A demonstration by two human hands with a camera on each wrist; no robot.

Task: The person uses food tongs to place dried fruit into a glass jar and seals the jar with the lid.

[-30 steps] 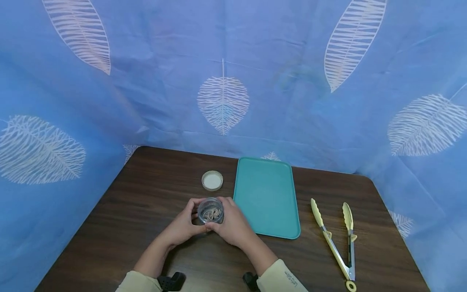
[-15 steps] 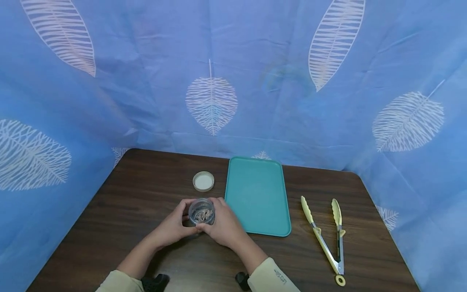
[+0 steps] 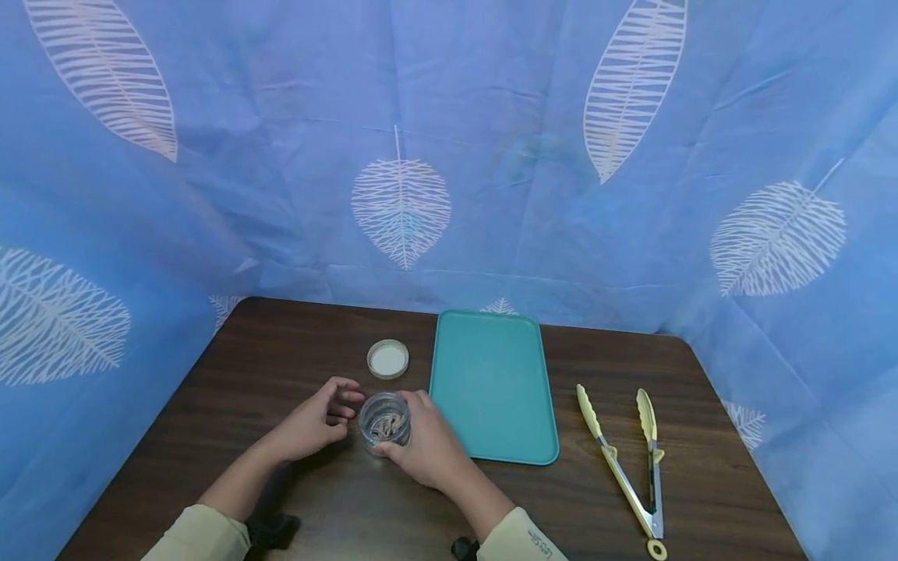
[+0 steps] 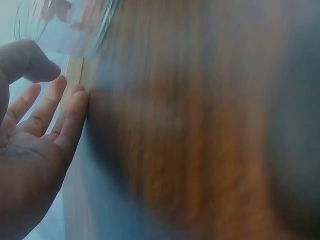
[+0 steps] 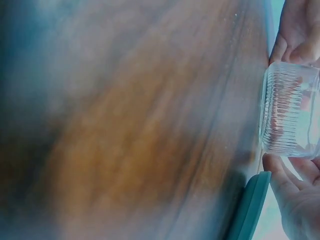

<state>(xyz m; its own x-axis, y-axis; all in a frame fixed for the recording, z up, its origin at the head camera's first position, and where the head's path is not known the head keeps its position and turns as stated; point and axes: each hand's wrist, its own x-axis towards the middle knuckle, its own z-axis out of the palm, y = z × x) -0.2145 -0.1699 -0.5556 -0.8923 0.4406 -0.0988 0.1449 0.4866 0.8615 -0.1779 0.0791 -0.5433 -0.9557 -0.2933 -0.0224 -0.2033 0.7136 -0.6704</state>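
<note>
A clear glass jar (image 3: 365,430) with ribbed sides (image 5: 282,110) stands on the table, its mouth uncovered. Several small tan pieces (image 3: 388,426) lie inside it. My right hand (image 3: 431,442) grips the jar from the right, thumb along the near side and fingers round the far side. To the left of the jar is my left hand (image 3: 312,421), fingers loosely bent and holding nothing. In the left wrist view that hand (image 4: 35,130) shows its palm and spread fingers just below the jar (image 4: 75,30). Behind the jar a round lid (image 3: 388,359) lies with its white inside up.
A teal tray (image 3: 491,389) lies right of the jar, close beside my right hand. Farther right, a pair of tongs (image 3: 634,483) with pale yellow tips lies spread on the dark wooden table (image 3: 281,335). A blue cloth (image 3: 302,218) with white leaf prints hangs behind the table.
My left hand has let go of the jar and drawn back to the left. My right hand keeps its grip on the jar. The head view has turned slightly to the right.
</note>
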